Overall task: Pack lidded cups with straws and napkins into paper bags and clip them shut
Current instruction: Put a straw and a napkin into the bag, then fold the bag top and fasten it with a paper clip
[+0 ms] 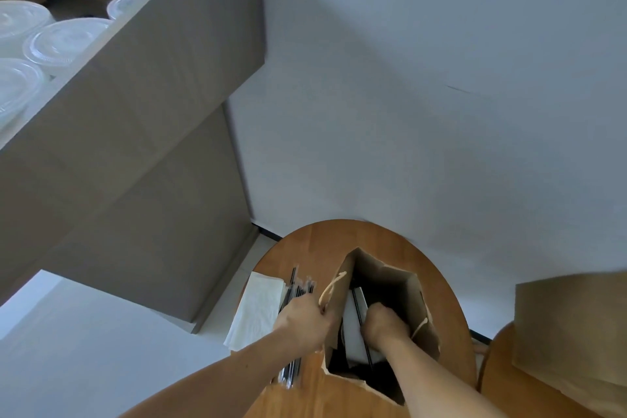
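- A view from above looks down on a round wooden table (305, 248) that stands against a pale wall (441, 78).
- An open brown paper bag (390, 278) stands upright on the table, its mouth wide and its twisted paper handle (330, 287) hanging over the left rim.
- The left hand (302, 319) grips the left rim of the bag near that handle, with the fingers curled round the paper edge.
- The right hand (383, 321) reaches down inside the bag, with the knuckles up and the fingers curled under.
- Below this hand lie a white napkin (353, 332) and a thin black straw (358, 309) (whether the fingers pinch either one cannot be told, as they are hidden).
- Just left of the bag lies a loose bundle of wrapped black straws (297, 283), partly under the left forearm.
- Beside the bundle, at the table's left edge, sits a stack of white napkins (258, 309).
- At upper left a grey-brown counter (152, 95) carries several clear lidded cups (64, 39), well apart from the bag.
- At the right edge a second brown bag (573, 326) rests on another wooden surface (509, 383).
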A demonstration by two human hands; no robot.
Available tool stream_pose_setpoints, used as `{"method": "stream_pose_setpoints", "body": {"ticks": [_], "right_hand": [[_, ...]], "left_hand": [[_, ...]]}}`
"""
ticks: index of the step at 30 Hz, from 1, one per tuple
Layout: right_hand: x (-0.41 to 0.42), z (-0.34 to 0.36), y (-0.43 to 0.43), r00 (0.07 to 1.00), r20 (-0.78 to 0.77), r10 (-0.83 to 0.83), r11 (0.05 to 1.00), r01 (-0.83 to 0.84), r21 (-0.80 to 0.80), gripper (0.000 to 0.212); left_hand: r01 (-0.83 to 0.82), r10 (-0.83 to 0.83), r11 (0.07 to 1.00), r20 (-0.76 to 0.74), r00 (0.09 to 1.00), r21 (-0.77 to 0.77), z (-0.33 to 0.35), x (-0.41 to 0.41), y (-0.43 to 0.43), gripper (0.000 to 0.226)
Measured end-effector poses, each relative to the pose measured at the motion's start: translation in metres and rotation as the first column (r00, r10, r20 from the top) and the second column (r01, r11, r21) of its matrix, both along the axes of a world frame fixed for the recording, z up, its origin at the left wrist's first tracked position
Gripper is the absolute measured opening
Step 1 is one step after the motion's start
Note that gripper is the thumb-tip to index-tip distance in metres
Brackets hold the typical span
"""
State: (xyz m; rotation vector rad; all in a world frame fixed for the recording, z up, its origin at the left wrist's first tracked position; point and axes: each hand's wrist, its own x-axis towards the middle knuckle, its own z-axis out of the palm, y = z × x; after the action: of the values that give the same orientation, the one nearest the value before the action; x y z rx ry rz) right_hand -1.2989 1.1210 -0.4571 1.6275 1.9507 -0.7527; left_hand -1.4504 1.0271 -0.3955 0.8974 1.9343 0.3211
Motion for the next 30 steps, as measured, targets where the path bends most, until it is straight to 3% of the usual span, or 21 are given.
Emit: {"method": "stream_pose_setpoints", "body": {"ticks": [6, 10, 13, 18, 22, 25, 28, 30], "right_hand": [[-0.002, -0.01, -0.009, 0.992, -0.045, 0.115, 0.978, -0.105, 0.183, 0.012], [-0.003, -0.008, -0.012, 0.951, 0.124, 0.285, 0.911, -0.309, 0.272, 0.048], [-0.005, 0.016, -0.009, 0.925, 0.179, 0.335, 0.886, -0.374, 0.275, 0.057], [0.003, 0.091, 0.001, 0.92, -0.006, 0.392, 0.883, -0.374, 0.284, 0.019], [0.032, 0.128, 0.011, 0.921, -0.156, 0.358, 0.864, -0.264, 0.428, 0.02], [0.056, 0.129, 0.015, 0.92, -0.304, 0.249, 0.839, -0.048, 0.543, 0.031], [0.068, 0.119, 0.01, 0.919, -0.391, 0.049, 0.877, 0.148, 0.457, 0.044], [0.07, 0.11, 0.004, 0.918, -0.391, -0.07, 0.922, 0.209, 0.325, 0.042]], "left_hand": [[0.021, -0.021, 1.0, -0.014, 1.0, -0.002, -0.005, 0.001, 0.001, 0.029], [0.047, -0.047, 0.999, -0.018, 0.999, 0.015, -0.006, 0.001, 0.003, 0.027], [0.061, -0.061, 0.998, -0.005, 0.998, 0.033, -0.006, 0.001, 0.004, 0.022], [0.078, -0.077, 0.995, -0.011, 0.997, 0.061, -0.002, 0.003, 0.006, 0.019], [0.118, -0.118, 0.985, -0.008, 0.993, 0.122, 0.0, 0.011, 0.007, 0.017], [0.164, -0.171, 0.975, 0.039, 0.984, 0.148, -0.001, 0.023, 0.004, 0.028], [0.168, -0.189, 0.972, 0.116, 0.975, 0.166, -0.004, 0.037, 0.0, 0.052], [0.165, -0.192, 0.969, 0.139, 0.972, 0.182, -0.005, 0.044, -0.001, 0.058]]}}
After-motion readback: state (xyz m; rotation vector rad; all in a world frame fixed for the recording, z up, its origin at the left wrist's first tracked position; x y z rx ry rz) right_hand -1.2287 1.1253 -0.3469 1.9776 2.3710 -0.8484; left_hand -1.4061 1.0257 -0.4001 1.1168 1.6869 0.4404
